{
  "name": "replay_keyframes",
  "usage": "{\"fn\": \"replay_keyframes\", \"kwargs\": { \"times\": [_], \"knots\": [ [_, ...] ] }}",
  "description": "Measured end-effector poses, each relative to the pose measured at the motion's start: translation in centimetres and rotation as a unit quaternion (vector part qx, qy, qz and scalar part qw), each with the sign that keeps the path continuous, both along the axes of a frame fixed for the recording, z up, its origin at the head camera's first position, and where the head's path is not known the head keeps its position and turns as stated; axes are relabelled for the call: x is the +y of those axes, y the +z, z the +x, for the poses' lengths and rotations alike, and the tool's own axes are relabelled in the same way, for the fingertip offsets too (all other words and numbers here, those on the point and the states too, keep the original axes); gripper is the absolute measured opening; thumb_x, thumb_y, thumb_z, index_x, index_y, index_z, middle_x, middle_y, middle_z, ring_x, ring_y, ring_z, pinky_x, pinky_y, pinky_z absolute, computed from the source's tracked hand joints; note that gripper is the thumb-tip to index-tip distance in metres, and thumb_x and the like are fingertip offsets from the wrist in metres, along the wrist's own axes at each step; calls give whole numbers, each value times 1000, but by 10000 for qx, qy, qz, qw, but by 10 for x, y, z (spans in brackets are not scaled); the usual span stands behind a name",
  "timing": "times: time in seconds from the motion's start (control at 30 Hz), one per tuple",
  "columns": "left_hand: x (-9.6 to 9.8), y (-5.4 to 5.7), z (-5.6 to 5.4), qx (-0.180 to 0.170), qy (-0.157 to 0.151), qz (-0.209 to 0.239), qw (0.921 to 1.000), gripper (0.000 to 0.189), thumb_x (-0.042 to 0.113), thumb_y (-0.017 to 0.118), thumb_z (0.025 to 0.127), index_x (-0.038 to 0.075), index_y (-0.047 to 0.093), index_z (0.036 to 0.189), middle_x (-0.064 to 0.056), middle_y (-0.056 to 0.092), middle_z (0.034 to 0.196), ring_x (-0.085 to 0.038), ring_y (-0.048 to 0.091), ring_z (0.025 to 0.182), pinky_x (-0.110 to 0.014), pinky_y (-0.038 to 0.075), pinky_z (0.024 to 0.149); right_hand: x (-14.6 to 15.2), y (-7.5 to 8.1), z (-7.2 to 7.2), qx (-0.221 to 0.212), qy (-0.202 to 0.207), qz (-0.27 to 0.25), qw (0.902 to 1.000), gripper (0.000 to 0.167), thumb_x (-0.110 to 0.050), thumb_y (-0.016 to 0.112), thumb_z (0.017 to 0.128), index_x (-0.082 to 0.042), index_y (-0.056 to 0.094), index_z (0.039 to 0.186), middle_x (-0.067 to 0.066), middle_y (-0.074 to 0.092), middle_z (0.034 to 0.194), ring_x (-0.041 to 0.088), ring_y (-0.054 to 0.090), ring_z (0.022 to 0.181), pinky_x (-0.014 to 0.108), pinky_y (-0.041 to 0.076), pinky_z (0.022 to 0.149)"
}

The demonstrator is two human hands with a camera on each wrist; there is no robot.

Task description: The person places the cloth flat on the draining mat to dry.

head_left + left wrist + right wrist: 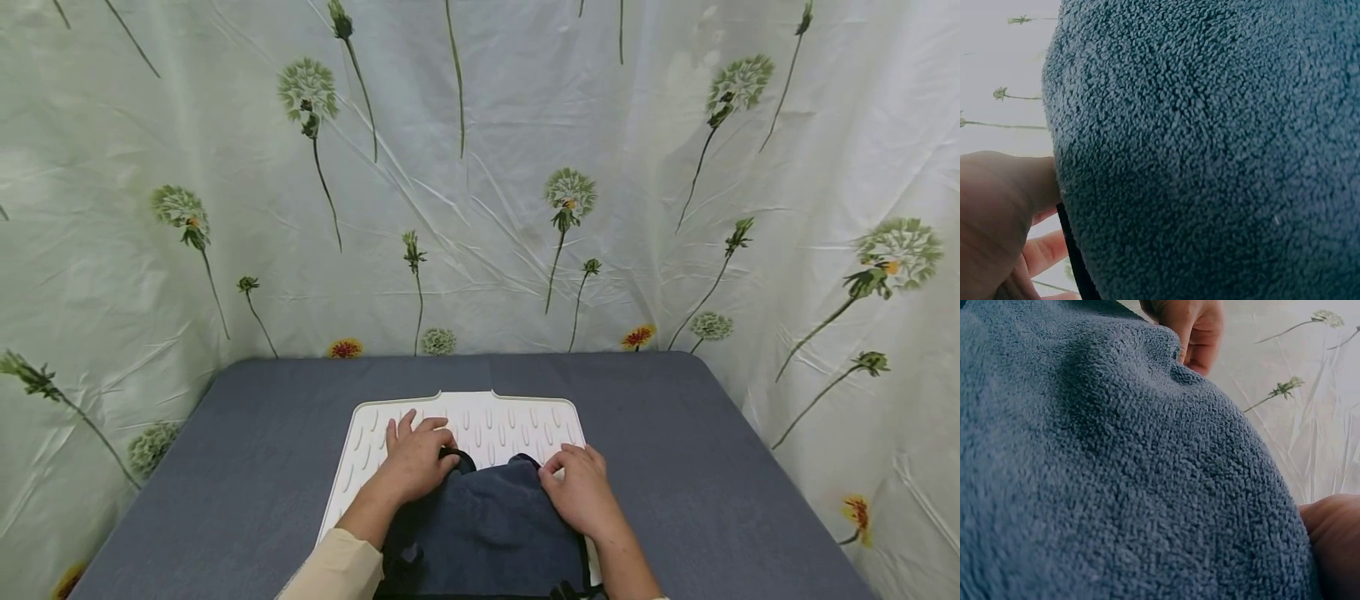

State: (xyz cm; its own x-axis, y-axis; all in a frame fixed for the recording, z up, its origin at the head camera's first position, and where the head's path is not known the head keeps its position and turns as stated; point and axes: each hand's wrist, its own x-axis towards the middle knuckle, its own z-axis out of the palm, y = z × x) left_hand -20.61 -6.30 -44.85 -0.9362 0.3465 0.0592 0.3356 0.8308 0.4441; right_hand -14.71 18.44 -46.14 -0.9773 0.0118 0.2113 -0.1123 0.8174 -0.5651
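Observation:
A dark blue terry cloth (pixel 498 521) with black edging is held up by its far edge, over a white board (pixel 375 442) with oval ridges. My left hand (pixel 418 460) pinches the black-trimmed far left corner between thumb and fingers, its other fingers spread over the board. At the far right corner, my right hand (pixel 583 493) pinches the edge with thumb and forefinger. The cloth's looped pile (pixel 1210 125) fills most of the left wrist view, the left hand (pixel 994 225) beside it. In the right wrist view, the right hand (pixel 1338 534) shows at the cloth's border.
Under the board lies a blue-grey tabletop (pixel 262 450), extending to both sides. A pale curtain (pixel 495 167) printed with dandelions hangs behind and around the table. Black strap-like bits (pixel 566 590) show near the cloth's lower edge.

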Motion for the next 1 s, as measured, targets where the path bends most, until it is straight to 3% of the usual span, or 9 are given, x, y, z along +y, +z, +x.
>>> {"fn": "replay_keyframes", "kwargs": {
  "times": [0.53,1.0],
  "knots": [
    [-9,-1,0,33,246,191,9995,6,22,75,91,19,71,88,-14,60,143,-57,31,144,-80,14,114,7,-3,2,-7,-195,-173,9997,17,-8,73,87,-11,64,72,21,76,107,40,63,124,57,32,115],
    [-22,0,-1,269,567,288,9976,4,19,73,91,16,71,91,-15,60,143,-58,33,142,-80,15,113,11,-1,5,-25,-254,-446,9987,15,-8,73,89,-11,66,75,24,73,117,42,60,128,57,30,116]
  ]
}}
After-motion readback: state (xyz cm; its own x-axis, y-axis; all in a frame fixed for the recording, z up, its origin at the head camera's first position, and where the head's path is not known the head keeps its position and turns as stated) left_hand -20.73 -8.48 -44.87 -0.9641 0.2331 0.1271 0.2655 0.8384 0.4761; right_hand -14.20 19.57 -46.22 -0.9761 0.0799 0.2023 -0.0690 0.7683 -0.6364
